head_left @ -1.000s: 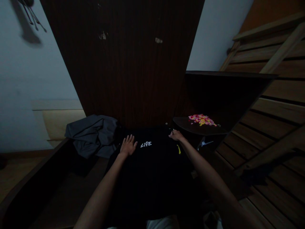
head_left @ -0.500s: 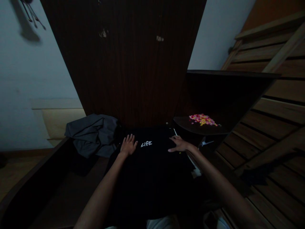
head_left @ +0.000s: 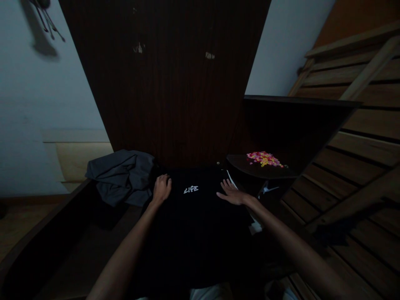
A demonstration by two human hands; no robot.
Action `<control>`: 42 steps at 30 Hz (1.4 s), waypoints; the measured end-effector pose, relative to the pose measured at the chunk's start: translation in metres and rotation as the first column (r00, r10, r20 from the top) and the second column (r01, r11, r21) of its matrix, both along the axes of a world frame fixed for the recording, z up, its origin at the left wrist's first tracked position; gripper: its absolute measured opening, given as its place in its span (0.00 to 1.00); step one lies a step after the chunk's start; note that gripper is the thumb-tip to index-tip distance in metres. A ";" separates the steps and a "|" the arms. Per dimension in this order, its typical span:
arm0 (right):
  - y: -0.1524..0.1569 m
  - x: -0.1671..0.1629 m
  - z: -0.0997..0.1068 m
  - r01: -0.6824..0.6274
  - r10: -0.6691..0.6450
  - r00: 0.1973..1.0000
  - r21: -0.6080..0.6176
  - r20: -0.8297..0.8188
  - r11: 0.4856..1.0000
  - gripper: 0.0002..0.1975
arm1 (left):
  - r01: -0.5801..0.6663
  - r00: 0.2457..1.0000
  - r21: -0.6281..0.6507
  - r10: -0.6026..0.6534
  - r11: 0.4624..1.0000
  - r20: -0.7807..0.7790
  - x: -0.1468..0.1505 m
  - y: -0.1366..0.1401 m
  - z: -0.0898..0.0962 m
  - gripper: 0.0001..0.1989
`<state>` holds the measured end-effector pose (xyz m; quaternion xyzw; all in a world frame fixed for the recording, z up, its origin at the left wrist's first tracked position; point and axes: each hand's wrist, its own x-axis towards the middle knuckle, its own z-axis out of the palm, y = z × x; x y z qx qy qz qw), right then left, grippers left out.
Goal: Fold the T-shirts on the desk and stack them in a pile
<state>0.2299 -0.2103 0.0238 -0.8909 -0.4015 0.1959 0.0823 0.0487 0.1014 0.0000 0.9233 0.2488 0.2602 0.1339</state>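
Note:
A black cloth with white lettering, which looks like a shirt, lies spread in front of me; its outline fades into the dark. My left hand is at its left edge, fingers bent and close together, seemingly gripping the fabric. On the right part of the cloth my right hand rests palm down, fingers stretched and thumb apart. Beside it, something white shows along the cloth's right edge.
A crumpled grey cloth lies at the left. Small pink, red and yellow pieces are heaped on a dark shelf at the right. Behind stands a tall dark wooden panel. Wooden slats rise on the far right.
My left hand has shifted slightly left to the cloth's edge, and its spread fingers have bent together. My right hand has flattened and moved slightly left.

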 end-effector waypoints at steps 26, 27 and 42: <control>0.033 0.058 0.028 0.659 -0.391 0.727 0.413 -0.565 0.628 0.17 | -0.004 0.996 -0.597 -0.052 0.802 -0.076 -0.004 0.057 0.044 0.21; 0.031 0.058 0.028 0.687 -0.393 0.696 0.396 -0.601 0.610 0.16 | -0.003 0.996 -0.606 -0.049 0.796 -0.070 -0.005 0.057 0.044 0.22; 0.003 0.022 0.021 0.607 -0.221 0.584 0.239 -0.781 0.758 0.23 | 0.056 0.984 -0.592 -0.144 0.804 -0.101 -0.006 0.055 0.038 0.19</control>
